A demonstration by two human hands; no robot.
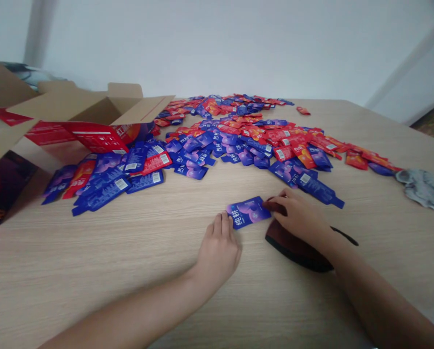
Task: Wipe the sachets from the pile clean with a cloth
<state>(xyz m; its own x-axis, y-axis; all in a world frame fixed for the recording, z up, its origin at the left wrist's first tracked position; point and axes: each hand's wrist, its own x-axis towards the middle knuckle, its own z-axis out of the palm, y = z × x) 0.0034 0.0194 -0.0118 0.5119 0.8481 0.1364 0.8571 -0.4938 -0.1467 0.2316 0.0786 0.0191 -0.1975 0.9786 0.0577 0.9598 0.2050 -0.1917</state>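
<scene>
A blue-purple sachet [249, 212] with white lettering lies between my two hands, just above or on the tabletop. At its left end, my left hand [220, 247] has its fingers pressed together on the edge. My right hand [301, 214] pinches the opposite end between thumb and fingers. Under the right hand and forearm sits a dark brown pouch [293, 242] with a black rim and a strap, partly covered by the arm. Beyond the hands, more blue sachets [304, 183] lie close to my right fingers.
A wide heap of red and blue sachets [224, 140] spreads across the wooden table [158, 271]. An open cardboard box [96, 131] stands at left, with another box [6, 189] nearer. A grey cloth [425, 189] lies at right. A white wall [238, 43] closes the back.
</scene>
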